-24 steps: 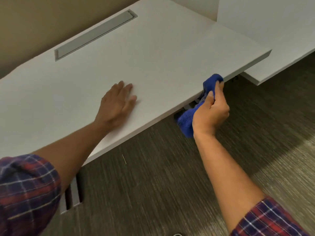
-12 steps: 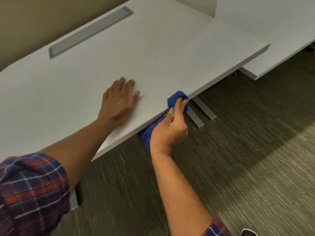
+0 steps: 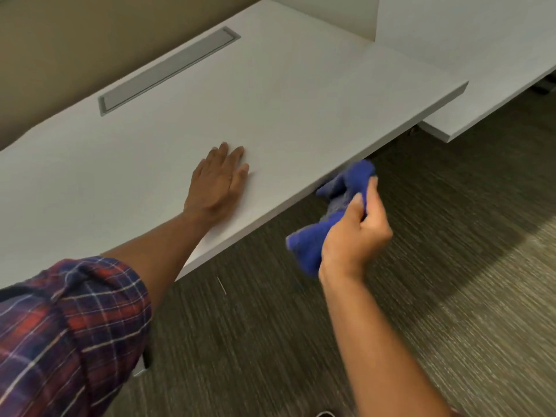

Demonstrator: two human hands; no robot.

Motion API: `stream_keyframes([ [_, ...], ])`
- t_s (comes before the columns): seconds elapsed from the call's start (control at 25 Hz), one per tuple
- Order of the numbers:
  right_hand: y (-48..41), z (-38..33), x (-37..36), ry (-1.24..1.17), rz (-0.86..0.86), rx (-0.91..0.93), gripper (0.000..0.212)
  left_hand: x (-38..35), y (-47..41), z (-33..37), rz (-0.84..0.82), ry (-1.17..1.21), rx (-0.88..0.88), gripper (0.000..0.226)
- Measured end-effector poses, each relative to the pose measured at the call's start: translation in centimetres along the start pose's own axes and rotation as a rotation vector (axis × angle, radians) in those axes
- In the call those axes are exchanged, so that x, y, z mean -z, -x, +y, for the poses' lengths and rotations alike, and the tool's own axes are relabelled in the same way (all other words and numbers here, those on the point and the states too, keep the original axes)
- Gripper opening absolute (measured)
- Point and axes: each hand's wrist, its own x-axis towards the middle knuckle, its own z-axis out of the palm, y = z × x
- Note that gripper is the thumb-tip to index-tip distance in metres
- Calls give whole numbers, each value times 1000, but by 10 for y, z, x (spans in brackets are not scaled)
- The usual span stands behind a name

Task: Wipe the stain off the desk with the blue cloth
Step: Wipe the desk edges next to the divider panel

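Left hand point(image 3: 218, 182): flat on the desk point(image 3: 285, 94), palm down, fingers spread, grasping nothing.
Right hand point(image 3: 356, 233): clenched around the blue cloth point(image 3: 313, 239), off the desk's front edge, above the carpet point(image 3: 451, 266).
Blue cloth: bunched; top end just beside the desk edge, lower end hanging out below the fist.
Stain: none can be made out.
Cable tray point(image 3: 168, 72): recessed grey slot near the desk's back edge; contents cannot be told.
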Motion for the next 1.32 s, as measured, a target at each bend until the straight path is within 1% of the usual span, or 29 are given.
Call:
stream_keyframes([
  [0.08,-23,-3,-16,-37,-36,-19,40,-1,-1,0,6,-2,1,62],
  [0.2,-18,2,-37,-45,-70,-49,39,-1,-1,0,9,-2,0,61],
  [0.36,15,11,-47,-30,-71,-33,38,-3,-3,1,36,6,9,59],
  [0.6,82,9,-48,40,-181,4,41,-4,-4,0,44,20,19,62],
  [0.72,109,7,-42,59,-269,-53,44,-4,-4,0,37,28,13,59],
  [0.8,124,1,-35,67,-374,-93,46,-2,-3,-1,38,33,8,57],
  [0.88,133,-4,-27,46,-445,-178,44,-1,-2,-3,38,46,4,57],
  [0.96,133,-12,-17,-13,-427,-309,39,0,1,-1,34,66,5,56],
  [1.04,121,-23,-10,-82,-387,-393,34,2,4,0,38,85,16,55],
  [1.16,94,-44,-4,-178,-373,-455,33,6,2,2,24,88,11,55],
  [1.32,50,-75,-17,-250,-408,-521,28,7,1,0,-3,89,11,57],
])
